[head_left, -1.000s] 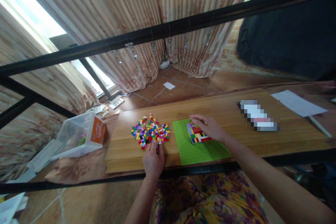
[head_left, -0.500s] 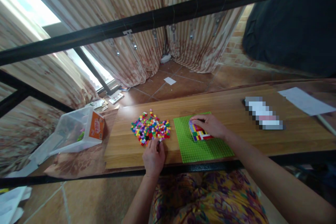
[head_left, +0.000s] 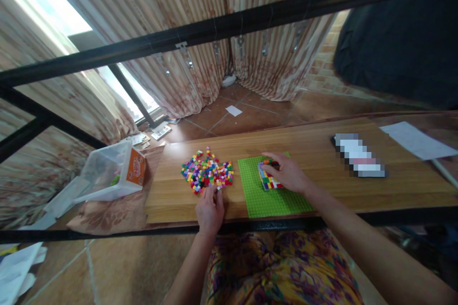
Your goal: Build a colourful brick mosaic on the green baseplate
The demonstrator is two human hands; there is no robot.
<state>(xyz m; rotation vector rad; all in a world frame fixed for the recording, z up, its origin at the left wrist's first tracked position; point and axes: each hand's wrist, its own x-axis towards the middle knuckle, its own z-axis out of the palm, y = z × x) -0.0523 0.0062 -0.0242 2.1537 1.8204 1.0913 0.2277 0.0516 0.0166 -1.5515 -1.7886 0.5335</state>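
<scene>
A heap of small multicoloured toy bricks [head_left: 207,170] lies on the wooden board, left of the green studded baseplate [head_left: 255,200]. At the heap's near edge is my left hand [head_left: 210,209], its fingers drawn together; whatever they hold is too small to make out, though a white brick shows by the fingertips. A low block built of coloured bricks [head_left: 269,182] sits on the baseplate. Over it reaches my right hand [head_left: 288,172], thumb and forefinger apart, the thumb at the block's left side. The hand hides the block's right part.
A clear plastic box [head_left: 107,171] with an orange label lies tipped on the left. Toward the right of the wooden board [head_left: 318,152] is a blurred-out phone-like object [head_left: 359,155], with white paper [head_left: 417,138] beyond it. A black metal bar [head_left: 229,26] crosses above.
The thumb and forefinger of my right hand have spread apart over the brick block. My left hand stays at the heap's near edge. The view has shifted slightly.
</scene>
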